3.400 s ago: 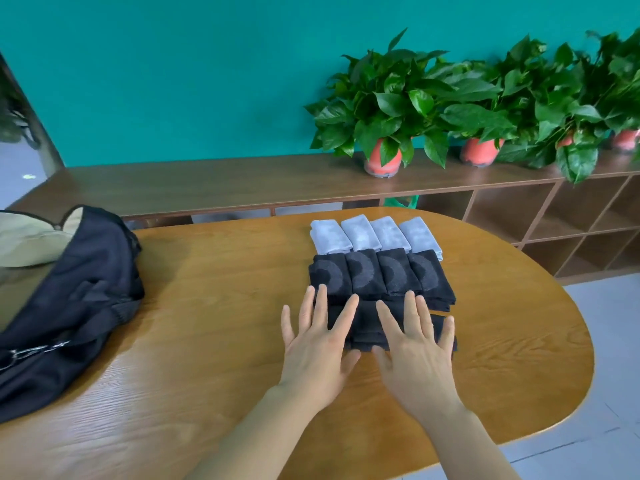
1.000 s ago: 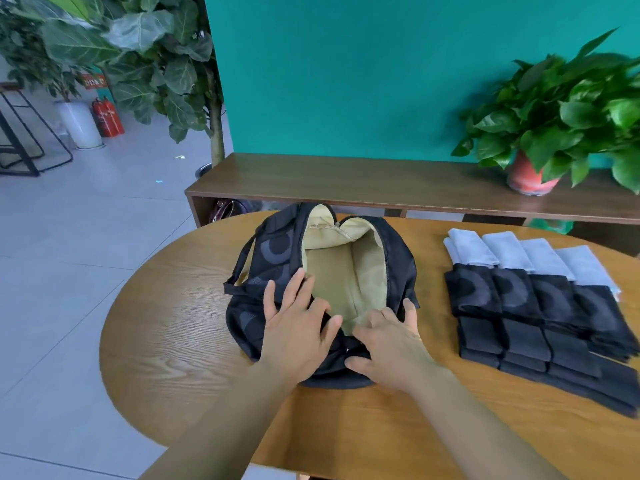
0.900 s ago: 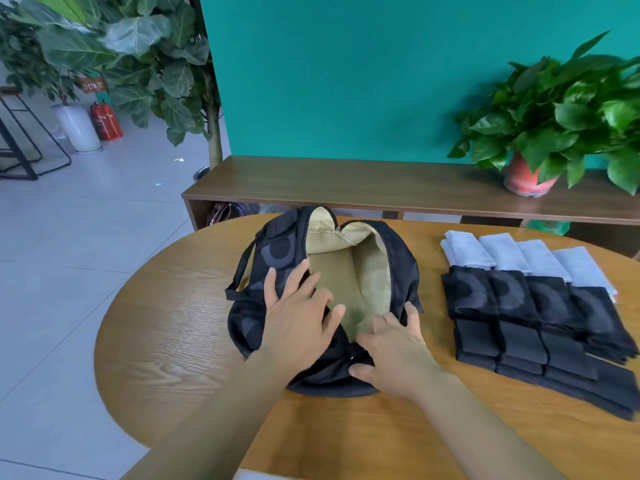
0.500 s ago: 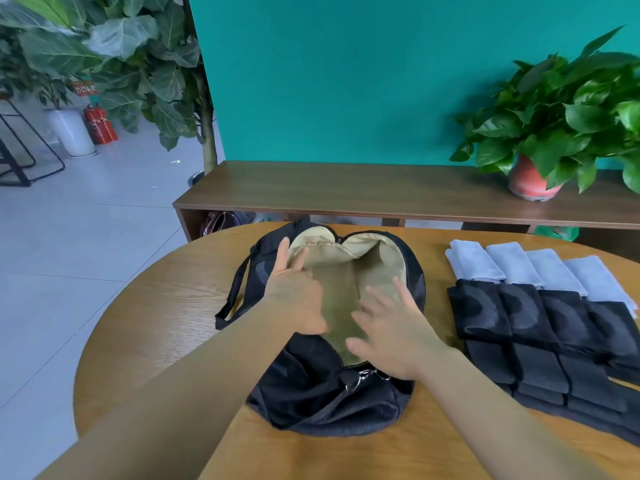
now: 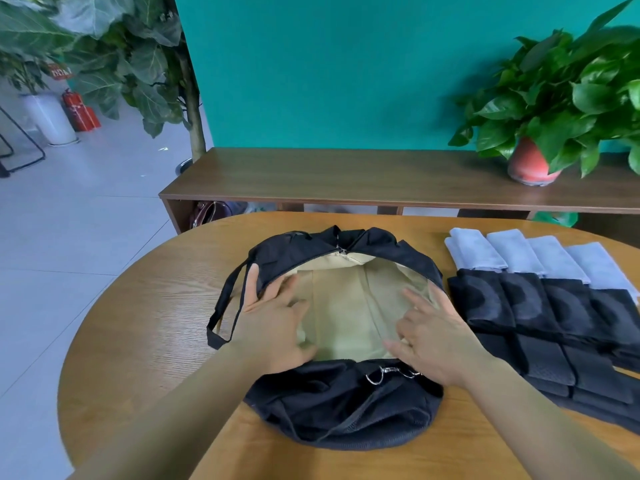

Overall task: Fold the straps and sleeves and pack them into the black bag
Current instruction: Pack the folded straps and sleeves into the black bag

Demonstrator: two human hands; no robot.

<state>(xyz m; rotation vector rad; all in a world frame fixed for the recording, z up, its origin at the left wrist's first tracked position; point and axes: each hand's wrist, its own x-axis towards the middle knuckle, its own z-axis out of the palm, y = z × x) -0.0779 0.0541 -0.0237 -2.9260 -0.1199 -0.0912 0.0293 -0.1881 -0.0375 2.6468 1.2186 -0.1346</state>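
The black bag [image 5: 339, 410] lies on the wooden table [image 5: 138, 323], its mouth spread wide so the beige lining [image 5: 349, 306] shows. My left hand [image 5: 273, 327] presses with straight fingers on the left inner side of the opening. My right hand [image 5: 433, 337] presses the right inner side in the same way. To the right lie the folded pieces: a row of light grey folded sleeves [image 5: 519, 256], a row of black folded sleeves [image 5: 540, 306] in front of them, and black folded straps [image 5: 554, 365] nearest me.
A dark shoulder strap [image 5: 225, 306] of the bag loops out to the left. Behind the table runs a low wooden shelf [image 5: 329, 174] with a potted plant [image 5: 561, 98]. A tall leafy plant [image 5: 114, 57] stands on the grey floor at left.
The bag's opening has been spread much wider, with my hands moved apart to its left and right sides. Earlier I turned from the folded pieces to the bag and pulled it in front of me.
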